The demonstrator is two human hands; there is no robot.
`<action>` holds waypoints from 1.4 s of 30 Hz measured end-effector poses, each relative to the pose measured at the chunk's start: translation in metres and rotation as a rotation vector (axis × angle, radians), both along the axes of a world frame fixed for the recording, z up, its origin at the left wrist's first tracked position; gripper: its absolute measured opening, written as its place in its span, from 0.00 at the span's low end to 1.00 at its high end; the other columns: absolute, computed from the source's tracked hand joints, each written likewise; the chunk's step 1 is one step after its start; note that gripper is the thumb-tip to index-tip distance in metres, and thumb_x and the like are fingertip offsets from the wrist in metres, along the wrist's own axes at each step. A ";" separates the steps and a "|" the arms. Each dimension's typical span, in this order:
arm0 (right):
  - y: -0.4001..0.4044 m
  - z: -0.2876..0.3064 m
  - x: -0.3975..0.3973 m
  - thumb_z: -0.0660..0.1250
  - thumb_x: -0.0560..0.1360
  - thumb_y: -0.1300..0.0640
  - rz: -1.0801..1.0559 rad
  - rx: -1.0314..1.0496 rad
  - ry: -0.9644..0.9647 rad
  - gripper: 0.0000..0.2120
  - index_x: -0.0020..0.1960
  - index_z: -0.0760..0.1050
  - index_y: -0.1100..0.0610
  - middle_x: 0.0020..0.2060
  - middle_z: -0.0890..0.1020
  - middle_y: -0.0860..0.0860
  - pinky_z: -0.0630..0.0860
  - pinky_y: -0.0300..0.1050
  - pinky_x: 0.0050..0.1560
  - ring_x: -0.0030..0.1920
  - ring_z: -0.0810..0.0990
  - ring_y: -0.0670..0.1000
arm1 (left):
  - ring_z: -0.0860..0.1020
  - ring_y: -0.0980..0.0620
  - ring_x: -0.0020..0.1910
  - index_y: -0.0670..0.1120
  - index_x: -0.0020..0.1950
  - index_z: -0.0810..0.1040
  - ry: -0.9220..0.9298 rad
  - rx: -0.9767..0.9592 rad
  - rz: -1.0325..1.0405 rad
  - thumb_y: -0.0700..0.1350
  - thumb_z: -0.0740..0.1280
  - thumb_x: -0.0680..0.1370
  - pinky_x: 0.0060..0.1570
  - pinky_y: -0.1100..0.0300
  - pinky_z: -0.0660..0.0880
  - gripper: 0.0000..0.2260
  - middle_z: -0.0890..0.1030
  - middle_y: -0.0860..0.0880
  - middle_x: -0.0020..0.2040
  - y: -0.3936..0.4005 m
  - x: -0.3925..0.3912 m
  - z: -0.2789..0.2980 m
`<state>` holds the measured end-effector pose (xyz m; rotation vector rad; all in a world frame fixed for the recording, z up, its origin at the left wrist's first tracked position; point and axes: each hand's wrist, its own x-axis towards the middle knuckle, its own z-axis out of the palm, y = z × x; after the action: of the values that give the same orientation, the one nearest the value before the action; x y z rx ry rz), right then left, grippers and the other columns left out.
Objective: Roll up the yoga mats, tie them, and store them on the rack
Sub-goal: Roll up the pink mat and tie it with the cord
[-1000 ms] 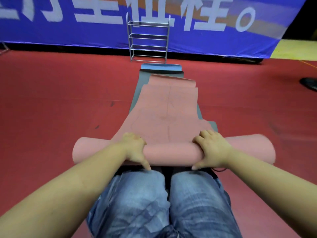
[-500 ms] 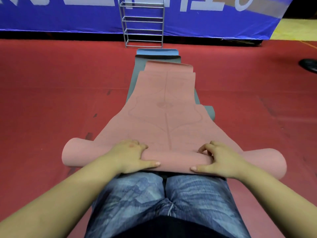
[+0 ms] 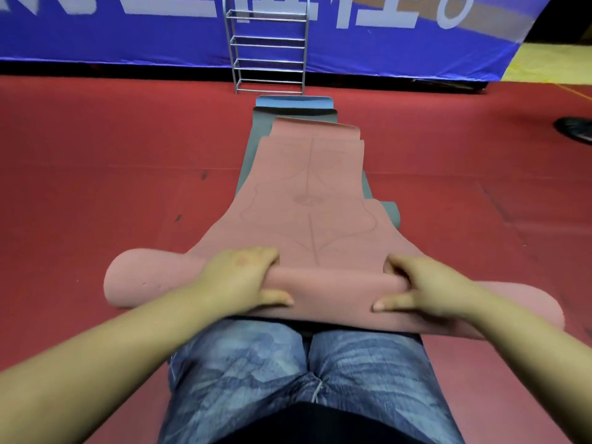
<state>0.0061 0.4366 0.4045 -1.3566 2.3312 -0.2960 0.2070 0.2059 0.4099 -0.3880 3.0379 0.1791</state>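
1. A single head-worn view looked forward and steeply down from above the person's own lap.
2. It sat nearest the jeans-clad thighs (image 3: pixel 288 373) at the bottom edge, with the left hand (image 3: pixel 238 278) and right hand (image 3: pixel 426 285) close below the lens.
3. It faced along the pink mat (image 3: pixel 310 193) toward the metal rack (image 3: pixel 267 49) and blue banner (image 3: pixel 96 36), both far off at the top edge.
4. Wide-angle bending curved the red floor (image 3: pixel 96 174) at the sides.
5. No second view shared the scene.
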 end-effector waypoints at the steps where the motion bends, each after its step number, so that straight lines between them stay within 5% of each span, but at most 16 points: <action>1: -0.011 0.010 -0.011 0.73 0.62 0.35 -0.015 -0.016 0.057 0.24 0.38 0.63 0.48 0.33 0.72 0.45 0.65 0.43 0.35 0.35 0.69 0.48 | 0.74 0.46 0.56 0.49 0.53 0.68 0.029 -0.049 0.016 0.71 0.62 0.68 0.47 0.55 0.67 0.28 0.77 0.50 0.55 -0.007 -0.015 0.009; 5: -0.063 0.060 -0.054 0.73 0.67 0.38 -0.069 -0.187 0.399 0.25 0.37 0.60 0.51 0.37 0.72 0.50 0.58 0.48 0.37 0.40 0.71 0.57 | 0.73 0.44 0.58 0.48 0.51 0.65 0.191 -0.190 0.122 0.65 0.69 0.70 0.48 0.53 0.69 0.25 0.76 0.46 0.57 -0.041 -0.077 0.052; 11: -0.133 0.090 -0.082 0.71 0.71 0.54 -0.141 -0.347 0.722 0.11 0.46 0.71 0.59 0.47 0.80 0.61 0.58 0.49 0.41 0.49 0.77 0.63 | 0.74 0.40 0.57 0.43 0.57 0.67 0.357 -0.300 0.338 0.54 0.72 0.72 0.46 0.50 0.69 0.23 0.75 0.43 0.57 -0.090 -0.127 0.086; 15: -0.139 0.043 -0.079 0.74 0.58 0.64 -0.051 -0.347 0.813 0.13 0.37 0.72 0.60 0.32 0.78 0.59 0.61 0.48 0.33 0.34 0.77 0.61 | 0.75 0.39 0.53 0.41 0.54 0.70 0.384 -0.299 0.302 0.47 0.74 0.69 0.43 0.50 0.69 0.20 0.76 0.41 0.52 -0.094 -0.109 0.045; 19: -0.094 -0.015 -0.055 0.66 0.59 0.53 0.161 -0.479 0.785 0.11 0.36 0.65 0.55 0.25 0.72 0.54 0.55 0.47 0.33 0.26 0.72 0.57 | 0.77 0.45 0.29 0.45 0.40 0.68 0.398 -0.307 -0.101 0.54 0.82 0.49 0.24 0.58 0.68 0.31 0.76 0.47 0.32 -0.074 -0.064 -0.014; 23: -0.030 -0.065 -0.014 0.62 0.67 0.39 0.257 -0.487 0.648 0.19 0.40 0.60 0.52 0.30 0.71 0.51 0.56 0.47 0.35 0.35 0.65 0.53 | 0.74 0.50 0.29 0.49 0.41 0.62 0.482 -0.175 -0.267 0.66 0.66 0.66 0.31 0.59 0.64 0.24 0.74 0.51 0.31 -0.032 -0.006 -0.078; 25: -0.005 -0.088 0.006 0.62 0.68 0.35 0.198 -0.452 0.493 0.21 0.42 0.61 0.52 0.33 0.71 0.50 0.58 0.45 0.36 0.36 0.64 0.51 | 0.71 0.53 0.32 0.49 0.42 0.63 0.478 -0.128 -0.224 0.69 0.57 0.69 0.30 0.61 0.66 0.23 0.73 0.52 0.33 -0.015 0.016 -0.103; 28: 0.006 -0.098 0.021 0.63 0.68 0.35 0.030 -0.439 0.353 0.21 0.46 0.65 0.50 0.38 0.72 0.49 0.62 0.43 0.39 0.40 0.66 0.50 | 0.68 0.54 0.36 0.49 0.42 0.66 0.489 -0.020 -0.070 0.69 0.58 0.69 0.32 0.60 0.67 0.23 0.73 0.53 0.35 -0.011 0.027 -0.112; 34: 0.011 -0.091 0.029 0.61 0.72 0.37 0.004 -0.437 0.420 0.20 0.50 0.77 0.51 0.39 0.73 0.46 0.58 0.42 0.41 0.39 0.74 0.53 | 0.71 0.57 0.41 0.53 0.46 0.72 0.483 0.152 0.028 0.62 0.64 0.70 0.41 0.62 0.67 0.14 0.78 0.55 0.40 -0.007 0.048 -0.111; 39: 0.016 -0.098 0.043 0.58 0.73 0.39 -0.053 -0.369 0.515 0.19 0.42 0.79 0.52 0.33 0.76 0.46 0.59 0.44 0.41 0.34 0.77 0.53 | 0.77 0.49 0.30 0.48 0.36 0.79 0.462 -0.114 0.120 0.56 0.60 0.69 0.38 0.59 0.62 0.14 0.78 0.53 0.31 0.018 0.044 -0.108; 42: 0.014 -0.102 0.050 0.57 0.73 0.40 -0.141 -0.339 0.513 0.18 0.41 0.78 0.51 0.33 0.76 0.46 0.58 0.47 0.40 0.34 0.76 0.53 | 0.76 0.49 0.27 0.47 0.33 0.77 0.415 -0.144 0.139 0.51 0.76 0.65 0.33 0.60 0.69 0.11 0.75 0.52 0.28 0.027 0.040 -0.108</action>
<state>0.0563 0.4505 0.3021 -1.5729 2.9117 -0.4460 0.2473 0.2327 0.3018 -0.6483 3.4444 0.0534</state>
